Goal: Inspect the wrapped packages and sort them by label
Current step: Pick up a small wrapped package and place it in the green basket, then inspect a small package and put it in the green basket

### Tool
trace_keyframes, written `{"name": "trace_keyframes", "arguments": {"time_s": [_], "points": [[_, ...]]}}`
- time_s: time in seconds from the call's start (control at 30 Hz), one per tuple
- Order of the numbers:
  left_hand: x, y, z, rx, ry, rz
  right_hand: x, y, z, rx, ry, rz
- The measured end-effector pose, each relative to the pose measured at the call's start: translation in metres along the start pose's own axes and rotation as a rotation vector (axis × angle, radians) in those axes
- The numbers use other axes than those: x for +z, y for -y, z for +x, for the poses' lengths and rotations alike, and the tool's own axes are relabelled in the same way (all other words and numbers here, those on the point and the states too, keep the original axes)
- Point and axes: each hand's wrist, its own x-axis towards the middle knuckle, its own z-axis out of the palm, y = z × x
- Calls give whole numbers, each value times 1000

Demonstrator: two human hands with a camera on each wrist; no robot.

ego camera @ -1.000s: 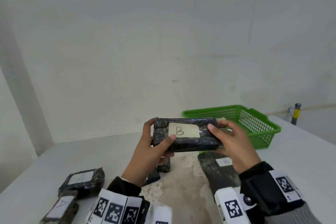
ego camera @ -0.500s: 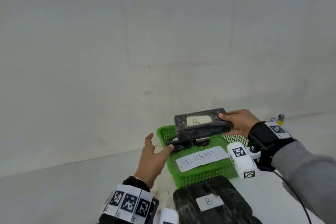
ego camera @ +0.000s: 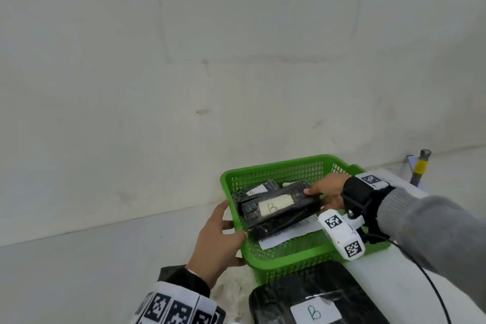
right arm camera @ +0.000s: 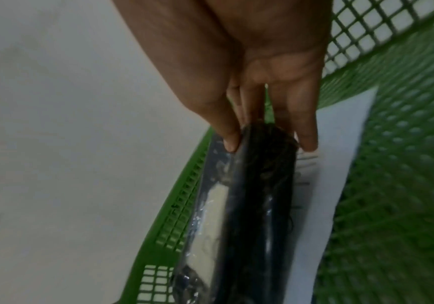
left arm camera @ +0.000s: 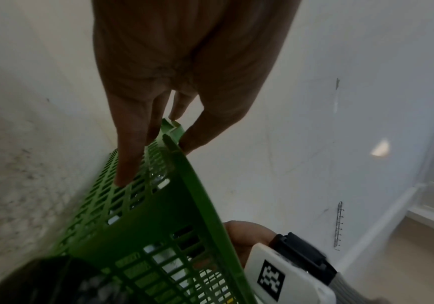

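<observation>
Head view: I'm lowering the B package (ego camera: 280,209) into the green basket (ego camera: 289,258), my right hand (ego camera: 328,191) pinching its right end, thumb on top and fingers under. The package is hanging tilted just over the paper sheet (ego camera: 286,234) in the basket, beside another wrapped package (ego camera: 256,189) at the basket's far left corner. My left hand (ego camera: 219,241) is steadying the basket's left wall, fingers spread. A bigger B package (ego camera: 315,300) is lying on the table just in front of the basket.

Risk as I judge it: an end-only pinch on slick wrap could slip, dropping the package label-down or onto the basket rim. The sheet's writing is unreadable here, so I can't confirm the bin fits B.

Left wrist view: my fingers (left arm camera: 130,152) are lying straight down the basket's mesh wall (left arm camera: 143,205), thumb over the rim. A loose bracing hold, not a clamp.

Right wrist view: thumb and fingertips (right arm camera: 307,131) are nipping the package end (right arm camera: 267,144), wrist angled down into the basket.
</observation>
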Motion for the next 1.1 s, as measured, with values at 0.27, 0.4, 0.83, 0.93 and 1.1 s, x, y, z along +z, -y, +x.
{"name": "trace_keyframes", "arguments": {"time_s": [0.27,0.4,0.83,0.93,1.1], "points": [[-3,2,1,30,36,34,-1,1,7,81,38,-235],[-3,1,1,28,51,54,4,4,7,51,49,-287],[-6,-1,-4,16,55,12,0,0,15,84,54,-276],[-11,-1,-9,-10,41,5,1,7,0,53,-21,-315],[-45,-9,-28,3,-78,43,7,23,-44,-12,-12,-144]]}}
